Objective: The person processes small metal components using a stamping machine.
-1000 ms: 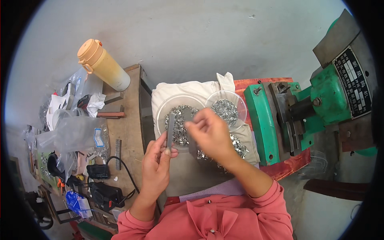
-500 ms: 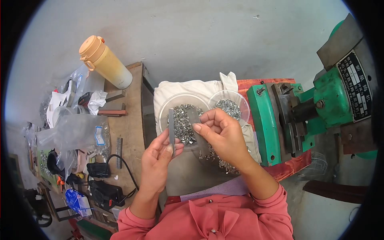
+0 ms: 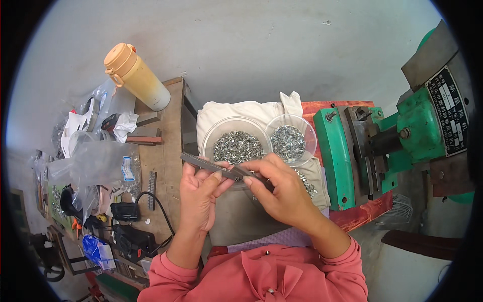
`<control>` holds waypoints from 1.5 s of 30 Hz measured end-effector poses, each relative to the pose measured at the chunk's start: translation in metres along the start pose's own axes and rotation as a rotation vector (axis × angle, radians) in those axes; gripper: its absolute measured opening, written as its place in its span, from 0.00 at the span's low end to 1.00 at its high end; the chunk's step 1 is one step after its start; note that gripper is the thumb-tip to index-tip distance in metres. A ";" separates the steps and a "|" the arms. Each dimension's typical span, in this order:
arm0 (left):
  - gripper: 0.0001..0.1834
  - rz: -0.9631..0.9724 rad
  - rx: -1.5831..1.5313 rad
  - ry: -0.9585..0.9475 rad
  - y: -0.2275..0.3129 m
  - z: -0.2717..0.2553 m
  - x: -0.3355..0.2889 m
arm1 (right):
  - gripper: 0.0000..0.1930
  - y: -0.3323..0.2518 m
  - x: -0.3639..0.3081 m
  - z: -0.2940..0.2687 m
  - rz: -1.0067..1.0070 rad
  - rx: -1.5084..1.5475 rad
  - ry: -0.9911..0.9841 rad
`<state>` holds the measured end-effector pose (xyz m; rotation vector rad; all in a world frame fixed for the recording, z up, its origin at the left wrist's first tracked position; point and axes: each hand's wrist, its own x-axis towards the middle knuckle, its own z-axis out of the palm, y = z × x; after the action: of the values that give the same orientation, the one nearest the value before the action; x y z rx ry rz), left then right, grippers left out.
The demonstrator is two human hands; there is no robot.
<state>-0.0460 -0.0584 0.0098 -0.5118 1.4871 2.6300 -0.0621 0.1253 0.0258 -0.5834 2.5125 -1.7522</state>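
My left hand (image 3: 197, 204) grips a narrow dark metal strip (image 3: 200, 162) with a row of small notches or teeth, tilted down toward the right. My right hand (image 3: 288, 194) pinches a flat dark metal bar (image 3: 257, 180) between thumb and fingers. The bar's left end meets or overlaps the strip's right end; the exact contact is partly hidden by my fingers. Just beyond my hands stands a clear round tub (image 3: 207, 138) of small shiny metal pieces (image 3: 239, 146). A smaller clear tub (image 3: 313, 143) beside it holds similar pieces (image 3: 288, 141).
To the right stands a green press (image 3: 329, 161) on a red board (image 3: 352, 216). More loose metal pieces (image 3: 307, 183) lie on the cloth. The left-hand wooden table (image 3: 168, 136) carries a yellow bottle (image 3: 138, 78), plastic bags (image 3: 95, 166), another toothed strip (image 3: 151, 191) and a black cable (image 3: 166, 219).
The left-hand strip has swung from upright to nearly level, showing its toothed side. My right hand has lowered and turned its bar from steep to slanting, bringing it against or over the strip's end.
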 end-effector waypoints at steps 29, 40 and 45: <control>0.08 0.098 -0.061 0.047 -0.002 -0.001 0.009 | 0.08 0.017 0.036 0.022 -0.223 -0.193 -0.075; 0.09 0.066 -0.020 0.047 0.007 -0.001 0.009 | 0.09 0.025 0.052 0.009 -0.049 -0.131 -0.100; 0.09 0.061 -0.021 0.055 0.004 -0.001 0.006 | 0.10 0.020 0.051 0.007 -0.044 -0.131 -0.087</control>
<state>-0.0527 -0.0623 0.0104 -0.5536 1.5157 2.7022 -0.1133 0.1090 0.0150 -0.7107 2.5877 -1.5473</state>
